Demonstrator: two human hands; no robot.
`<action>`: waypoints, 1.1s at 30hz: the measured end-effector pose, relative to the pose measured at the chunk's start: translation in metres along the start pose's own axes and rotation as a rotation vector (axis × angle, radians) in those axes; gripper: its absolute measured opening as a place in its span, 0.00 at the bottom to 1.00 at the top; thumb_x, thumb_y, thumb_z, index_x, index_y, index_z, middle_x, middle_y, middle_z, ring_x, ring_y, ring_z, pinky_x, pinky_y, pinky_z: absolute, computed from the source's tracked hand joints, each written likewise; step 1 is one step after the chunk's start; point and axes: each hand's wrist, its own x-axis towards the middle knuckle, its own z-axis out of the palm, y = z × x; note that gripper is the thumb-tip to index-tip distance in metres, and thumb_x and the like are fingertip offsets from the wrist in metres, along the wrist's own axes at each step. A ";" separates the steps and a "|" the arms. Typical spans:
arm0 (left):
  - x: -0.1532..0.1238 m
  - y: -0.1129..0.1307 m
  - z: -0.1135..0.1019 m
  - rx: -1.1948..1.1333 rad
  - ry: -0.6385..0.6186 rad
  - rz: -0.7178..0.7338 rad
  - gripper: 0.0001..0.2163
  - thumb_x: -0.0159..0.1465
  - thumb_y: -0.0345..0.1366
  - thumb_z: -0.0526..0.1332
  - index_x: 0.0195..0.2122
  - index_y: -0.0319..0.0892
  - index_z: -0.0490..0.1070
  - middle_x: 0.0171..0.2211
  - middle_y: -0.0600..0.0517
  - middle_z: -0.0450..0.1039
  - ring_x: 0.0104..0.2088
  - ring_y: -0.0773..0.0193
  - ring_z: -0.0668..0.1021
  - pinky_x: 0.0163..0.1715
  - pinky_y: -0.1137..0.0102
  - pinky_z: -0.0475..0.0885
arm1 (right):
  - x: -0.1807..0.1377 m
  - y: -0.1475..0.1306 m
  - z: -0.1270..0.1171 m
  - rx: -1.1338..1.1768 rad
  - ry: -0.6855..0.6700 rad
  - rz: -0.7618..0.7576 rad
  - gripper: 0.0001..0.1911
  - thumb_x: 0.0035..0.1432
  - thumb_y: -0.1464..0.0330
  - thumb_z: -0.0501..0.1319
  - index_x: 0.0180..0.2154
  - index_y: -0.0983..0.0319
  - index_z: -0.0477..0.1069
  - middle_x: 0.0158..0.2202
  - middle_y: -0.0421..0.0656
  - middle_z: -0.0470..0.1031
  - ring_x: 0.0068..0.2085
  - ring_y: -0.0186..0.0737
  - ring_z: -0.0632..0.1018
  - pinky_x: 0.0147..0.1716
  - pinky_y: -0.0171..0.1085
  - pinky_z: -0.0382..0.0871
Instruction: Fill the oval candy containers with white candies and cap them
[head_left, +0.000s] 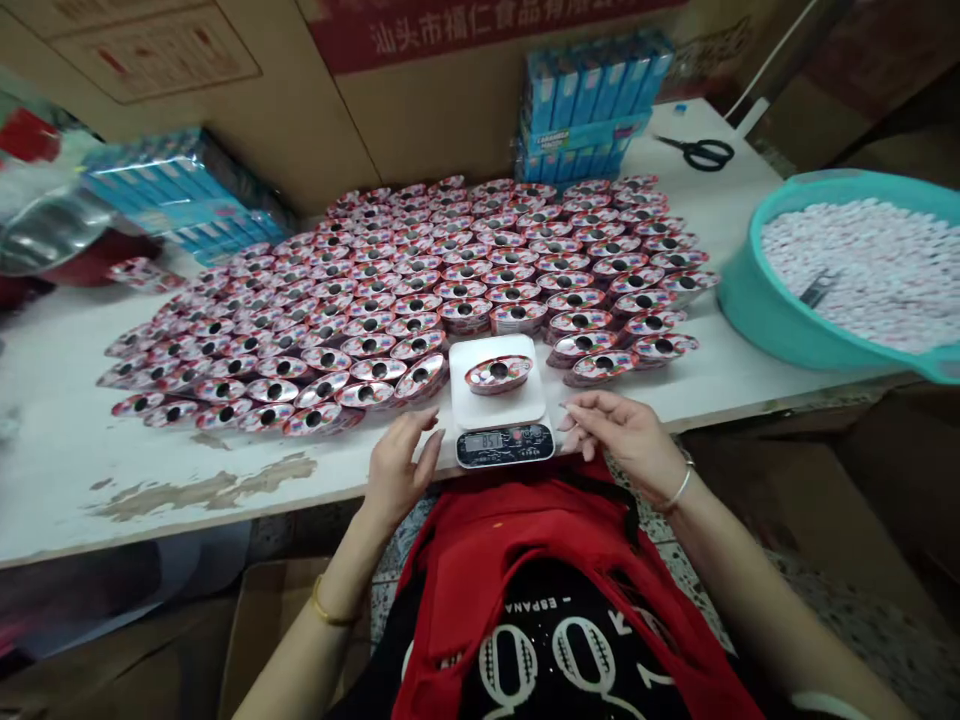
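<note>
A white kitchen scale (459, 395) sits at the table's front edge, its display showing digits that look like 857. On its platform stands one red and white printed packet (487, 378), oval from above, with a dark round opening in its top. Just left of the scale, my left hand (401, 458) is open, thumb and fingers apart and holding nothing. My right hand (619, 435) is at the scale's right side, its fingertips curled together in a pinch. Whatever is between them, if anything, is too small to make out. Rows of similar packets (367, 325) crowd the table behind the scale.
A turquoise basin (757, 300) of small white pieces stands at the right, with a metal tool (817, 288) in it. Black scissors (705, 154) lie at the back right. Blue boxes (592, 85) are stacked against large cartons (420, 120). More blue boxes (180, 190) and a metal bowl (60, 225) are left.
</note>
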 end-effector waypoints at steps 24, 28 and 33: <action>0.063 0.034 0.034 0.216 0.066 0.294 0.19 0.64 0.39 0.59 0.56 0.45 0.66 0.62 0.42 0.62 0.64 0.52 0.61 0.60 0.54 0.55 | 0.063 -0.051 0.029 -0.660 0.058 -0.550 0.14 0.65 0.61 0.57 0.36 0.64 0.75 0.25 0.40 0.72 0.26 0.33 0.70 0.27 0.32 0.62; 0.064 0.027 0.016 0.160 0.171 0.228 0.19 0.63 0.38 0.61 0.55 0.47 0.67 0.59 0.44 0.66 0.61 0.53 0.65 0.58 0.54 0.59 | 0.055 -0.081 -0.052 -0.752 0.486 -0.598 0.09 0.61 0.67 0.62 0.38 0.65 0.77 0.28 0.45 0.75 0.24 0.33 0.70 0.26 0.34 0.63; 0.043 0.012 -0.015 0.125 0.247 0.105 0.15 0.61 0.32 0.61 0.51 0.46 0.70 0.51 0.45 0.70 0.53 0.56 0.72 0.53 0.58 0.65 | 0.068 -0.119 -0.202 -1.356 1.038 -0.096 0.15 0.58 0.72 0.64 0.48 0.67 0.77 0.40 0.57 0.78 0.31 0.40 0.74 0.30 0.39 0.63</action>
